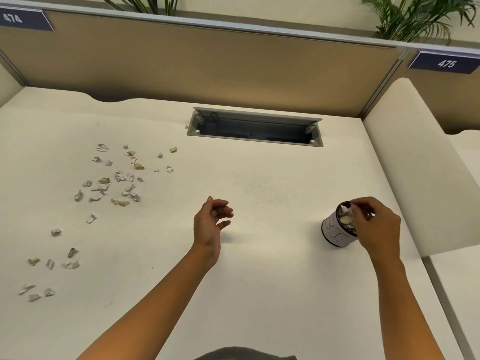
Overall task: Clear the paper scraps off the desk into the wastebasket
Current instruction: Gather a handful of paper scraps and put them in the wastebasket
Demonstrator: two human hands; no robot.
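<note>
Right hand point(374, 224) over wastebasket point(336, 231) mouth; left hand point(211, 220) loosely open, empty; paper scraps point(114, 178) scattered across desk point(259, 268) left.

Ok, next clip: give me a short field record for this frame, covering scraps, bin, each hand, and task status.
scraps: many crumpled paper scraps scattered over the left half of the desk
bin: small cylindrical wastebasket at the right of the desk, upright, scraps visible inside
left hand: left hand open, empty, above mid-desk
right hand: right hand at the bin's rim, fingertips over the opening; cannot tell whether it holds a scrap
status: partly done, most scraps remain on the desk
</note>
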